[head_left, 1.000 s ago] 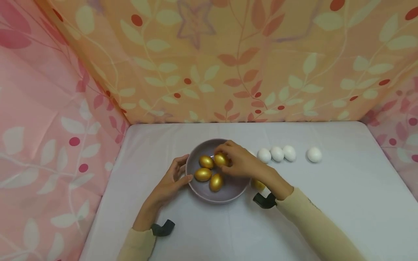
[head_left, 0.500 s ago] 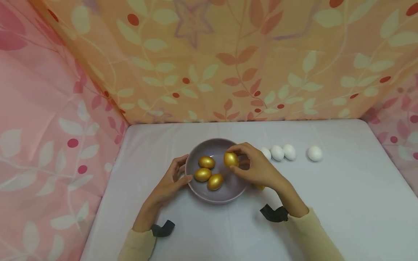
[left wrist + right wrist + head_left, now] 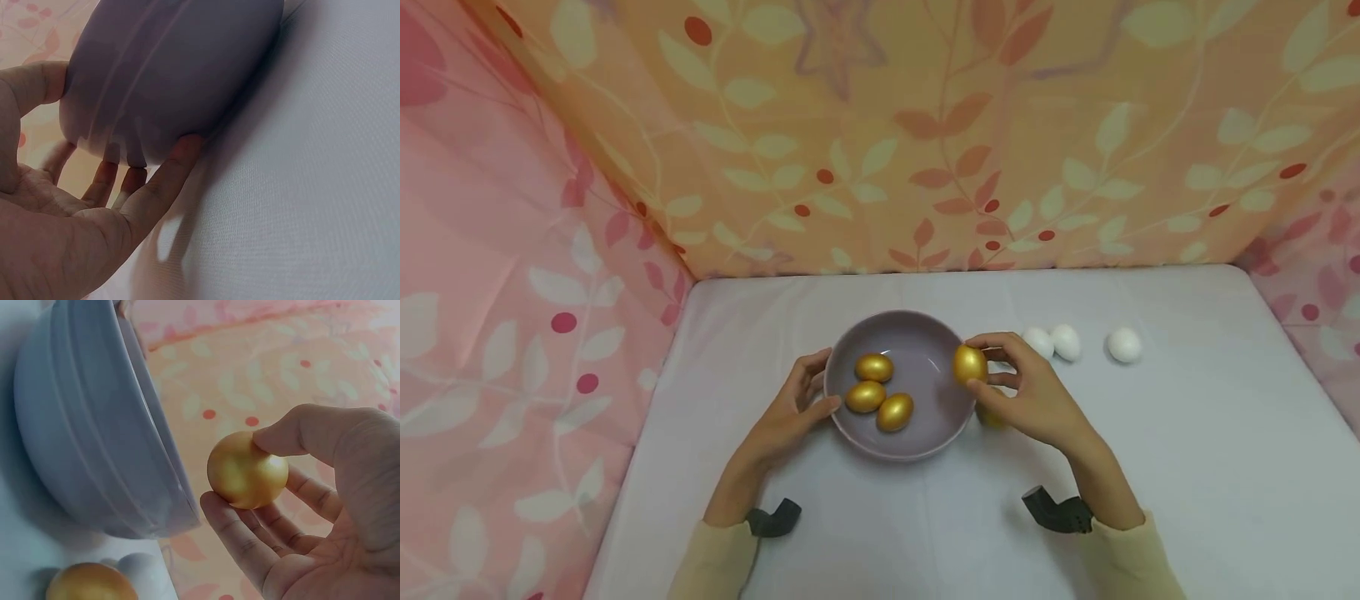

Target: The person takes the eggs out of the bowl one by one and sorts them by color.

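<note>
A round purple-grey bowl [image 3: 936, 417] sits on the table with three golden eggs in it: one egg [image 3: 874, 367] at the back, another egg [image 3: 866, 397] on the left and a third egg [image 3: 895, 412] in front. My left hand [image 3: 792, 408] holds the bowl's left side, thumb at the rim; in the left wrist view its fingertips meet the bowl's outer wall [image 3: 181, 75]. Thumb and fingers of my right hand [image 3: 1037, 396] pinch a golden egg [image 3: 970, 365] over the right rim. In the right wrist view this egg [image 3: 247, 470] is beside the bowl [image 3: 94, 425], above the table.
Below my right hand another golden egg [image 3: 990, 417] lies on the table close to the bowl, partly hidden. Behind that hand show two white eggs [image 3: 1066, 342] side by side, and a separate white egg [image 3: 1124, 345] farther right. Patterned cloth [image 3: 880, 208] walls the table's back and sides.
My right hand has lifted the golden egg from among the others and carried it rightward to the bowl's rim. It now covers more of the white-egg row. My left hand stays on the bowl.
</note>
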A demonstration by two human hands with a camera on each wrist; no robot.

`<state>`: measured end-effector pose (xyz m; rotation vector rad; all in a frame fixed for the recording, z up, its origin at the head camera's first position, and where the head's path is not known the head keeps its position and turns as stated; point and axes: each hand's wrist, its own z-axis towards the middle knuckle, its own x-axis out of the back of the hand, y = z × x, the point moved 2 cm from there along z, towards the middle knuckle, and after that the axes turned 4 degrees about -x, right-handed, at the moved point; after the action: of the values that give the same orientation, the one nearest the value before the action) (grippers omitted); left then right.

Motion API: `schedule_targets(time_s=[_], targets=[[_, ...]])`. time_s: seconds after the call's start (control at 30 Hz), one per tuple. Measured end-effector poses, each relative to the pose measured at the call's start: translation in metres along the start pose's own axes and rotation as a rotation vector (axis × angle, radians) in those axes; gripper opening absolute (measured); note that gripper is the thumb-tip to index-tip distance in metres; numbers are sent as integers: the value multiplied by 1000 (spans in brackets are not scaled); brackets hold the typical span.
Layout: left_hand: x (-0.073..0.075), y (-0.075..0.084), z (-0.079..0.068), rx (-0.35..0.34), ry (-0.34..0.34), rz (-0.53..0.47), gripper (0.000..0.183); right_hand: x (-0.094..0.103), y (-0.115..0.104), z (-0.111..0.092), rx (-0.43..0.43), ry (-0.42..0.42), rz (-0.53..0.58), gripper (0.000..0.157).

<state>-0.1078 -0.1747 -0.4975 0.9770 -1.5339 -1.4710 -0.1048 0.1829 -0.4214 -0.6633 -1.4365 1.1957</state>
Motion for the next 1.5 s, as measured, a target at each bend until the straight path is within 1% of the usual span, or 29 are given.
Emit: schedule_targets(time_s=[0.17, 0.4, 0.53, 0.7, 0.87, 1.23, 1.5], targets=[[2, 2, 3, -7, -5, -13, 73, 7, 3, -4, 2, 24, -29, 49], [1, 2, 5, 1, -8, 11, 73, 20, 14, -14, 22, 45, -66, 51], [1, 3, 5, 18, 13, 22, 72, 26, 20, -18, 23, 51, -106, 51], [-1, 3, 3, 19, 6, 8, 73, 34, 23, -24, 9, 67, -172, 49], [-1, 4, 1, 7, 10, 14, 73, 37, 24, -28, -5, 64, -210, 48], [-1, 0, -1, 16, 11, 31, 72, 41, 35, -42, -64, 119, -280, 48], [-1, 2, 2, 7, 7, 7, 72, 39, 49, -40, -86, 118, -364, 50]])
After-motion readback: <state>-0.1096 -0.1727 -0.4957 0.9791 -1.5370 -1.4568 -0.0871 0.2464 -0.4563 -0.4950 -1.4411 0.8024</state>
